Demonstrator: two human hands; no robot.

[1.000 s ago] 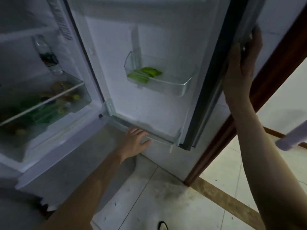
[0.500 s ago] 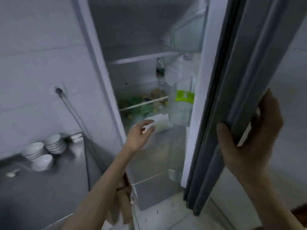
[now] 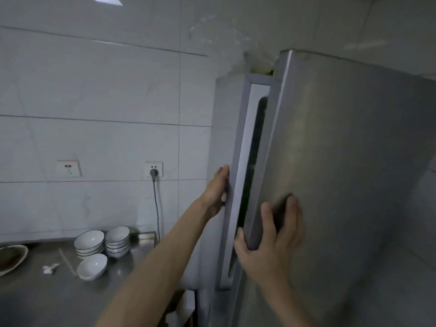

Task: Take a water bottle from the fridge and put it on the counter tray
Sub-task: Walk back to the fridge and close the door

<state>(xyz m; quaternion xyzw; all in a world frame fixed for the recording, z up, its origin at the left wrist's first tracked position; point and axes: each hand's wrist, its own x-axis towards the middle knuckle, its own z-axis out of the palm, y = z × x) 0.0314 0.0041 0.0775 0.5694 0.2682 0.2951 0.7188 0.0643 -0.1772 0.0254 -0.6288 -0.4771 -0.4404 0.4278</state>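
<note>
The grey fridge door (image 3: 342,173) stands only a narrow gap away from the fridge body (image 3: 236,185). My right hand (image 3: 271,241) grips the door's left edge, thumb inside the gap and fingers on the outer face. My left hand (image 3: 215,192) rests flat against the left side of the fridge body near its front frame, holding nothing. The water bottle is hidden inside the fridge. No tray is in view.
A steel counter (image 3: 47,291) lies to the left with two stacks of white bowls (image 3: 103,241), a single bowl (image 3: 92,266), a chopstick and a dish at the far left edge. A plugged cable (image 3: 155,204) hangs from a wall socket beside the fridge.
The door has swung from wide open to nearly closed under my right hand. My left hand left the interior and now lies on the fridge's side. The view rose from the floor to the wall.
</note>
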